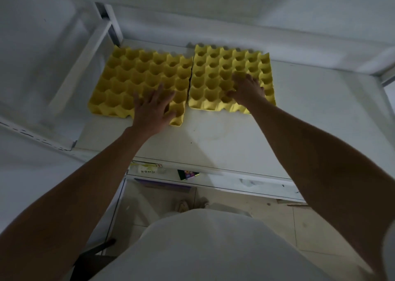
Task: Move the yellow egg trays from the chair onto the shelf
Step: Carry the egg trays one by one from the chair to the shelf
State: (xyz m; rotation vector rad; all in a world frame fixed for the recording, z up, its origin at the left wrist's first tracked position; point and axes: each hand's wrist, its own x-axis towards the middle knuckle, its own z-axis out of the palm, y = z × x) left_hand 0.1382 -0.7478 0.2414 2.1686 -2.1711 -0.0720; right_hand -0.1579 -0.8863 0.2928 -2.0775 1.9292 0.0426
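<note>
Both yellow egg trays — left tray, right tray — lie flat, edges touching, at the back of the white shelf; the left hand and right hand rest on them, fingers spread and gripping nothing — apparently pressing them into line.

Two yellow moulded egg trays lie flat, cups upward, side by side on the white shelf. The left tray sits slightly skewed, near the back left corner. The right tray sits just beside it, their inner edges nearly touching along a narrow dark gap.
</note>
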